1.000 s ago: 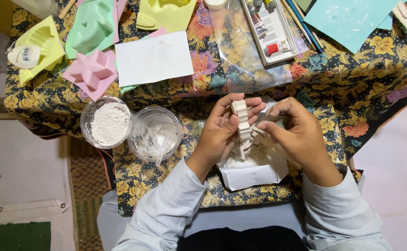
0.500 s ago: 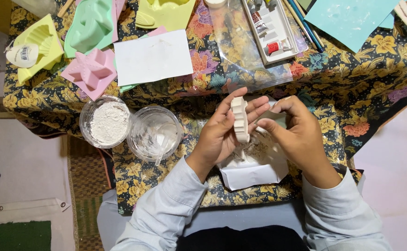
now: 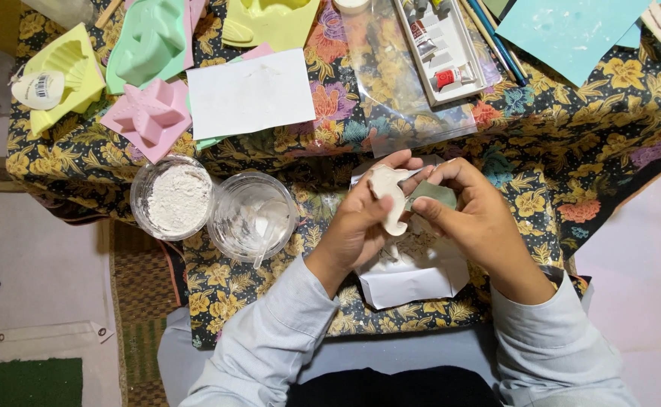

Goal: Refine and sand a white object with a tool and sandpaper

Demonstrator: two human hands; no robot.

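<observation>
2 hands at work over a floral tablecloth (image 3: 572, 143). Left hand (image 3: 364, 218) closed round 1 plaster cast (image 3: 391, 197), held just above a white sheet of paper (image 3: 413, 279). Right hand (image 3: 473, 215) pinches a grey-green sanding scrap (image 3: 434, 194) against the cast's edge.

Cast: off-white, matte, flat, curvy animal-like outline, narrow end pointing down.

Counts: 2 clear tubs, 1 w/ white powder (image 3: 172, 197), 1 w/ a spoon (image 3: 253, 217). 4 moulds approx: pink star (image 3: 149, 117), mint (image 3: 149, 41), 2 yellow-green. 1 paint tray (image 3: 443, 49).
</observation>
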